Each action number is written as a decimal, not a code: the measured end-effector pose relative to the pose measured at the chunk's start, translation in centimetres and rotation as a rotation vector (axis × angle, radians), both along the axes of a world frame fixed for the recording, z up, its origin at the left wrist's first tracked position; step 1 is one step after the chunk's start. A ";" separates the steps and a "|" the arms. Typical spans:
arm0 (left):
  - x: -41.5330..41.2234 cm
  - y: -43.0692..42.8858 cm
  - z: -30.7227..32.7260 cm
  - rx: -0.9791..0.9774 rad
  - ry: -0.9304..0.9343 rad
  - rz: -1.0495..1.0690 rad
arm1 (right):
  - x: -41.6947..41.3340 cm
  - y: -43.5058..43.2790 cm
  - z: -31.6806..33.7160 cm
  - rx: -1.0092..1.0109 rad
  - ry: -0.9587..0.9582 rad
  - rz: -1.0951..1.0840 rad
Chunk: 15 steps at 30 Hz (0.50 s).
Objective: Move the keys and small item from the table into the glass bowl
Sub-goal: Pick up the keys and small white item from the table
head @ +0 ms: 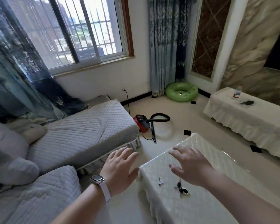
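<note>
A dark bunch of keys (182, 189) lies on the white covered table (205, 146) near its left edge. A small silver item (160, 181) lies a little to the left of the keys. My right hand (191, 165) hovers open above the table, just beyond the keys, fingers spread. My left hand (120, 170), a watch on its wrist, is open over the floor gap between the sofa and the table. No glass bowl shows in this view.
A grey quilted sofa (81, 131) stands at the left. On the floor beyond are a red vacuum cleaner (142, 122) with a black hose and a green swim ring (181, 91). A second covered bench (249, 120) at the right carries a bottle (237, 92) and a dark object.
</note>
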<state>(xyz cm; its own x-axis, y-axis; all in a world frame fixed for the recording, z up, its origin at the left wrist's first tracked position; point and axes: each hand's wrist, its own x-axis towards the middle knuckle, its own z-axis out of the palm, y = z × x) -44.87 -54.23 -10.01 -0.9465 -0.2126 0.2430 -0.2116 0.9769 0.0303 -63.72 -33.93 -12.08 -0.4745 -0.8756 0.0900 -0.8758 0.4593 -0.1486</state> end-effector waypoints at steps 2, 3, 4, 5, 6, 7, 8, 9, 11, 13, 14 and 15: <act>-2.7 -1.6 0.2 -0.020 -0.021 -0.023 | -2.3 -1.7 -0.2 -0.015 -0.013 0.004; -4.1 -2.4 0.1 -0.027 -0.022 -0.026 | -3.5 -2.5 -0.3 -0.025 -0.007 0.012; -5.5 -3.1 0.1 -0.029 -0.023 -0.032 | -4.7 -3.3 -0.4 -0.033 0.003 0.016; -6.8 -3.7 -0.1 -0.029 -0.023 -0.047 | -5.7 -3.8 -0.5 -0.039 0.009 0.011; -8.0 -4.2 -0.4 -0.025 -0.028 -0.072 | -6.5 -4.2 -0.6 -0.039 0.005 -0.003; -9.0 -4.6 -0.7 -0.021 -0.039 -0.102 | -7.1 -4.4 -0.8 -0.036 -0.007 -0.023; -10.1 -4.9 -1.1 -0.018 -0.058 -0.131 | -7.6 -4.6 -1.1 -0.035 -0.017 -0.044; -11.2 -5.3 -1.4 -0.023 -0.076 -0.161 | -8.2 -4.7 -1.4 -0.030 -0.023 -0.064; -13.6 -6.4 -2.2 -0.031 -0.099 -0.212 | -9.6 -4.9 -1.9 -0.018 -0.030 -0.097; -16.1 -7.7 -3.3 -0.017 -0.111 -0.260 | -10.9 -5.0 -2.7 0.009 -0.039 -0.138; -17.3 -8.2 -4.0 -0.003 -0.119 -0.284 | -11.4 -5.0 -3.3 0.022 -0.053 -0.170; -18.6 -8.7 -4.7 0.013 -0.132 -0.313 | -11.7 -5.1 -4.0 0.032 -0.071 -0.205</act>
